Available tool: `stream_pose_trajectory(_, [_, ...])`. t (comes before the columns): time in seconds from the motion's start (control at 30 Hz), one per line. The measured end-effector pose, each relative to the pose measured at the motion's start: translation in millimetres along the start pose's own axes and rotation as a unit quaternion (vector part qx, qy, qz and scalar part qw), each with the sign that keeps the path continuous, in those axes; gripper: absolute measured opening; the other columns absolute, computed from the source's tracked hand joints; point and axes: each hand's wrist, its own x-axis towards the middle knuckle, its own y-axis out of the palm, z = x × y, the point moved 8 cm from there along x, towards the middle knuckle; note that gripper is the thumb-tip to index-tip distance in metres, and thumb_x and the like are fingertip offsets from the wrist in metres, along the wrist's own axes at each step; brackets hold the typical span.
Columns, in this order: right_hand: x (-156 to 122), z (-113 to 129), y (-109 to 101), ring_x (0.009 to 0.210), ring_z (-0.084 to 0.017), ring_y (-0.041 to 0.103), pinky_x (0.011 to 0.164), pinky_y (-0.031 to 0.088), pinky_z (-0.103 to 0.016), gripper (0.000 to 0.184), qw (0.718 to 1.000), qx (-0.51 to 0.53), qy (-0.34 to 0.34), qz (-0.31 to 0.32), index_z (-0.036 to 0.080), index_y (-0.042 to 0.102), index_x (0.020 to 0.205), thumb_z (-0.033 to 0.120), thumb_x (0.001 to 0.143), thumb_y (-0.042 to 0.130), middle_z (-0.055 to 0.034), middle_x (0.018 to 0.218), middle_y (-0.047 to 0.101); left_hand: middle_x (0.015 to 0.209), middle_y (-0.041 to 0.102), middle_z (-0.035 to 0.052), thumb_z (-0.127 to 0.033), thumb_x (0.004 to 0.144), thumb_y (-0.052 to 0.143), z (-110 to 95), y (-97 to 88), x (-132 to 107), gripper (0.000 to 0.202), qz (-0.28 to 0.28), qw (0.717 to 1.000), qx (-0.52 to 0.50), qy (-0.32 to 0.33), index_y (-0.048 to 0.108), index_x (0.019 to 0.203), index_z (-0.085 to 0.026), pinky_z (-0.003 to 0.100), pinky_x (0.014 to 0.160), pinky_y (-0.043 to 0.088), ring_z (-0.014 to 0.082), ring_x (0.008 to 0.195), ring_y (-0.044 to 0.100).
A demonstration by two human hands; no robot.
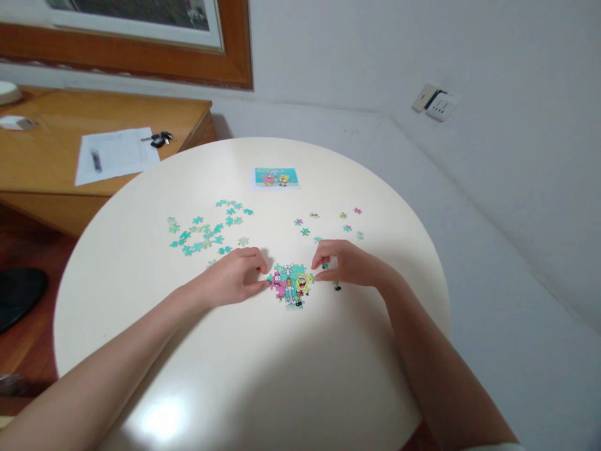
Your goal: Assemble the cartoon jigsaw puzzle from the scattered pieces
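A partly joined jigsaw puzzle [290, 285] lies flat on the round white table, showing a pink starfish, a tall pale figure and a yellow square character on teal. At its left edge is my left hand [237, 275], thumb and forefinger closed about the border, where a small teal bit shows between the tips. From the other side, my right hand [347, 264] curls its thumb and forefinger at the right edge, by a yellow-green tab. Its other fingers are bent inward. A loose puzzle piece [337, 286] lies just below the right hand, partly covered.
Teal loose pieces [201, 237] spread over the table's left side; several colourful pieces [347, 228] lie to the right. Farther back lies a picture card [277, 178]. A wooden desk [154, 103] with paper [117, 153] and keys [162, 139] adjoins the white table [235, 388].
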Motion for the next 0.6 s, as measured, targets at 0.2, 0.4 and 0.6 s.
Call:
stream_pose_trajectory(0.2, [0.1,-0.4,4.6,0.073,-0.013,0.057,0.075,0.041,-0.027,0.007,0.998,-0.054,0.010,0.034,0.018,0.068,0.072,0.018,0.069,0.074,-0.0016,0.078,0.064,0.079,0.061,0.0038,-0.035,0.084,0.058,-4.6,2.7,1.2,0.019,0.011,1.000,-0.009,0.025,0.058,0.077,-0.017,0.027,0.066,0.045,0.0142,0.072,0.057])
stream_pose_trajectory(0.4, [1.4,-0.5,6.7,0.070,-0.012,0.057,0.071,0.042,-0.025,0.006,0.998,-0.050,0.010,0.032,0.018,0.068,0.070,0.013,0.073,0.066,-0.0023,0.075,0.064,0.078,0.062,0.0031,-0.031,0.084,0.057,-4.8,4.2,1.6,0.015,0.013,0.999,0.013,0.037,0.060,0.078,-0.017,0.027,0.065,0.043,0.0139,0.069,0.056])
stream_pose_trajectory(0.6, [4.1,-0.7,7.1,0.067,-0.011,0.056,0.066,0.042,-0.023,0.010,0.999,-0.046,0.017,0.018,0.016,0.067,0.070,0.010,0.074,0.061,-0.0028,0.073,0.063,0.078,0.063,0.0040,-0.031,0.085,0.055,-2.1,4.3,2.4,0.017,0.021,0.999,0.032,0.017,0.062,0.081,-0.016,0.030,0.068,0.043,0.0159,0.071,0.057])
